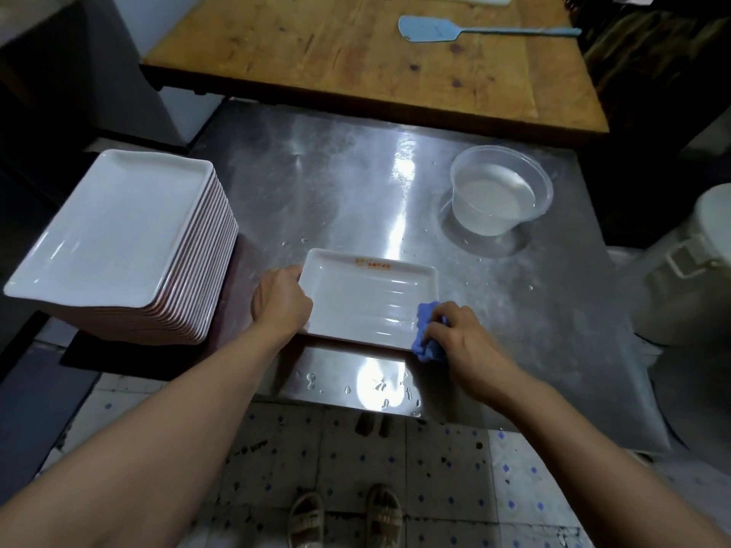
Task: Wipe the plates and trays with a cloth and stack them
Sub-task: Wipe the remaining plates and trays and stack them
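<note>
Counter (395, 183): brushed steel, glossy, beaded with water drops
Tray (368, 298): white, smooth, rectangular with rounded corners, ribbed floor, orange print on far rim; flat on the counter near its front edge
Stack (114, 231): white trays with reddish edges, piled high at the counter's left
Cloth (425, 334): blue, nubby, bunched at the tray's near right corner
Tub (500, 191): clear round plastic, holding water, far right
Table (356, 57): worn wood, beyond the counter, with a pale blue spatula (474, 30)
Left hand (281, 300): fingers curled over the tray's left rim, gripping
Right hand (461, 336): fingers bent round the cloth, pressing it on the tray's rim
</note>
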A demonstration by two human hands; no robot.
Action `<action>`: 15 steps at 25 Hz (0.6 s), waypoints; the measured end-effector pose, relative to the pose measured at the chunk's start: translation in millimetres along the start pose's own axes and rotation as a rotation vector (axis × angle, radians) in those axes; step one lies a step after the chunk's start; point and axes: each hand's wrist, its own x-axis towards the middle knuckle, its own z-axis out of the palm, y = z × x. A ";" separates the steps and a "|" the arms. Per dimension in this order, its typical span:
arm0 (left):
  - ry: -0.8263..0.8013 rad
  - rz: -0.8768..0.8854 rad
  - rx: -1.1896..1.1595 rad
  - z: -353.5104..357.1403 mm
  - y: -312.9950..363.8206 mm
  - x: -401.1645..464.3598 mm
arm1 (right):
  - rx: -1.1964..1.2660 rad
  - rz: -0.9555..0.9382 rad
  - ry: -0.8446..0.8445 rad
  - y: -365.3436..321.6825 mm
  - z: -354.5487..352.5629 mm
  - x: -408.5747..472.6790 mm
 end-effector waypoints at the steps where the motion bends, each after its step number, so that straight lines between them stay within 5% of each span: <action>1: -0.006 -0.009 0.037 0.4 0.7 -1.5 | 0.056 0.044 0.027 -0.1 -5.5 -2.1; 4: 0.034 -0.007 0.158 0.3 7.9 -15.2 | 0.148 0.141 0.173 -0.2 -32.2 -1.5; 6: 0.073 0.165 0.129 0.7 14.2 -31.0 | 0.301 0.202 0.274 3.0 -51.2 -0.8; 11: -0.211 0.547 0.208 12.1 30.1 -61.0 | 0.512 0.351 0.369 13.8 -67.9 -9.0; 15: -0.173 0.605 0.349 18.1 37.5 -62.7 | 0.634 0.414 0.392 19.1 -62.3 -19.6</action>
